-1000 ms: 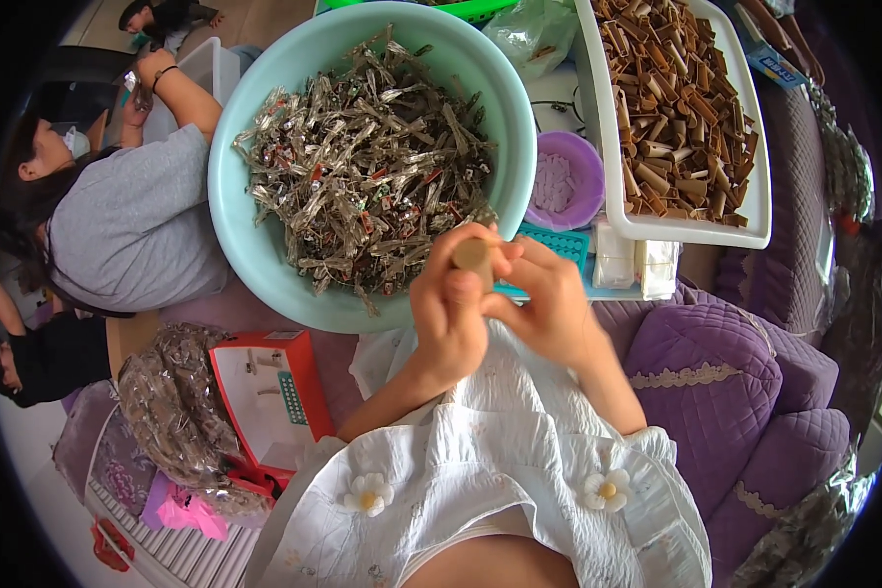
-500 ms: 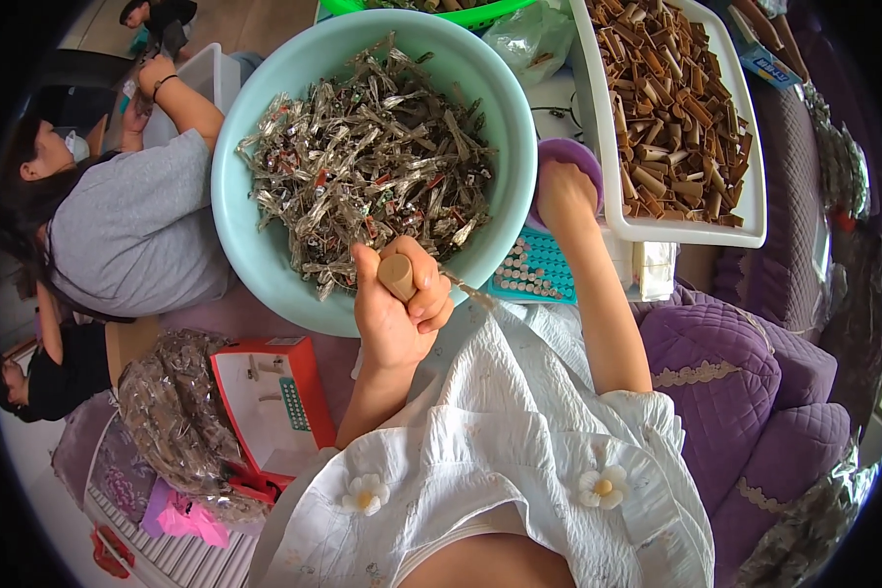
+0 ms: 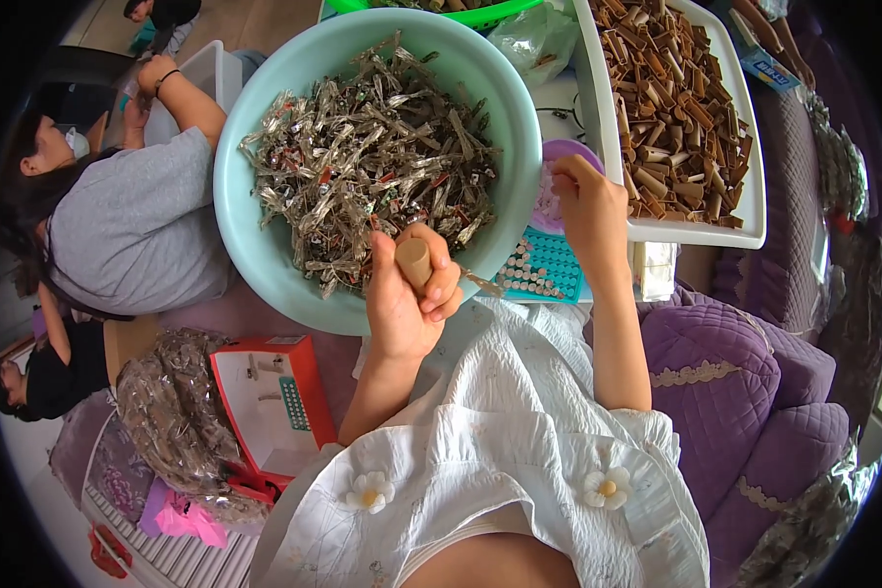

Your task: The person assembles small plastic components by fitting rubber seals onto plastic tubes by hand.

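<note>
My left hand (image 3: 414,304) is closed around a tan tapered cylinder (image 3: 415,263), just over the near rim of a pale green basin (image 3: 227,196). A thin strip of clear film (image 3: 482,284) sticks out to the right from this fist. In the basin lies a heap of twisted clear film packets (image 3: 372,167). My right hand (image 3: 590,211) hangs over the right side of a purple bowl (image 3: 570,149), fingertips drawn together; whatever they hold is hidden. Small whitish bits (image 3: 547,203) lie inside the bowl. Below it sits a turquoise tray (image 3: 549,260) bearing small round silvery pieces.
A white bin (image 3: 691,233) full of brown curled tubes (image 3: 666,108) stands at the right. At left, a person in a grey shirt (image 3: 137,216) sits near the basin. A red-and-white box (image 3: 309,382) and a bag of clear film (image 3: 171,412) lie at lower left.
My right hand has risen out of the purple bowl and moved slightly right, its fingers now visible. My left hand has shifted a little right with the cylinder.
</note>
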The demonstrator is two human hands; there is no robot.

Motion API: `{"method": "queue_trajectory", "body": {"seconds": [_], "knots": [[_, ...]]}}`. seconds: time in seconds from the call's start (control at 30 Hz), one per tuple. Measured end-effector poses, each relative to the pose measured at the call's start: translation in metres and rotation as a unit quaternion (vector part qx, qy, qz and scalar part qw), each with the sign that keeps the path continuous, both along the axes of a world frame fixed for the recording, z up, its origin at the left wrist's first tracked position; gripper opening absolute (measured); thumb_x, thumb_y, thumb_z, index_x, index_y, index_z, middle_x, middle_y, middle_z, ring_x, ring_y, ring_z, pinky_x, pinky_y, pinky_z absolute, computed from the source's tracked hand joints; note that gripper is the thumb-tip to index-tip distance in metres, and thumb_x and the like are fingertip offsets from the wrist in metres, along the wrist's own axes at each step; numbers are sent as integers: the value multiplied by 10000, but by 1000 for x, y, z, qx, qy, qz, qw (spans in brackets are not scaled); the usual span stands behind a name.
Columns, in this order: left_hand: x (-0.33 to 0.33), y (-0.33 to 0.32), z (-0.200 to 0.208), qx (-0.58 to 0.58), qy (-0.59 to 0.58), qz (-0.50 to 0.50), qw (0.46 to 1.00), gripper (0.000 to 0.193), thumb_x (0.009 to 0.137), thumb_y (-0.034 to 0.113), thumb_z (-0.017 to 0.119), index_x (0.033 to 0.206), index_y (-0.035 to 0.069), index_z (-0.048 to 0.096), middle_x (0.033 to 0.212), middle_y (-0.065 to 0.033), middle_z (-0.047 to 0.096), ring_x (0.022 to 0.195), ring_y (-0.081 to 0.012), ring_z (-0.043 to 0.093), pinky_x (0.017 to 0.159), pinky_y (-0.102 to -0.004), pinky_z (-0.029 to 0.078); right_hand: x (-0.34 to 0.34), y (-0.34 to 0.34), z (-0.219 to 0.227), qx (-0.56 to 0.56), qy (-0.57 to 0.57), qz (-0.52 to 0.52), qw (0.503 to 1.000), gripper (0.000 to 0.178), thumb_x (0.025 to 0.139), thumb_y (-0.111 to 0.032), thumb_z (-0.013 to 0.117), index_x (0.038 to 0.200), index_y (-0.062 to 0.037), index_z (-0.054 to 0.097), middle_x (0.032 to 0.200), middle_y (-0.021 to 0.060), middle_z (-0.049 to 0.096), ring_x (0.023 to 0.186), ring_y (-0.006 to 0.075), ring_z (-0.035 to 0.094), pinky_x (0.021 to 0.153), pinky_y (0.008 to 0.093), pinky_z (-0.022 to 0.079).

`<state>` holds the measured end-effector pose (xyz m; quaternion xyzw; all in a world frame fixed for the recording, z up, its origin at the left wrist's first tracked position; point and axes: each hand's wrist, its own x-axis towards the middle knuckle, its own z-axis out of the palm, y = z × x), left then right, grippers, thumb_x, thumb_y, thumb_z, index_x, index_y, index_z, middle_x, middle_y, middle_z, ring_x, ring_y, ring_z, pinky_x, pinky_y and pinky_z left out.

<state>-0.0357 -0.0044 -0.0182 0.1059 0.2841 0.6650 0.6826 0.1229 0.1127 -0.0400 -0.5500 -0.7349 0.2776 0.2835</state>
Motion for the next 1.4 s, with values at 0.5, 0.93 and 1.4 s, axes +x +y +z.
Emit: {"method": "queue_trajectory", "body": {"seconds": [0.5,0.93,1.4], "knots": [[12,4,13,-33,-86,-31,995,304,881,170,374,1163,57,377,1083,-104,481,1071,-256,455,627,-276,547,18,-17,31,-146,283,-9,948,102,819,-10,446,874,11,530,757,14,527,688,68,514,568,188,380],[23,5,34,-153,-89,-41,983,387,838,297,478,1102,19,427,954,-62,550,871,-205,583,352,-102,421,-20,-31,73,-184,367,159,898,45,787,-9,529,805,21,500,843,66,563,691,106,559,581,209,472],[28,7,36,-153,-84,-58,983,411,852,296,454,1160,30,391,994,-55,532,856,-177,588,379,-99,423,-17,-34,73,-282,398,149,860,54,821,-34,486,823,19,476,871,66,551,721,95,549,495,208,482]]}}
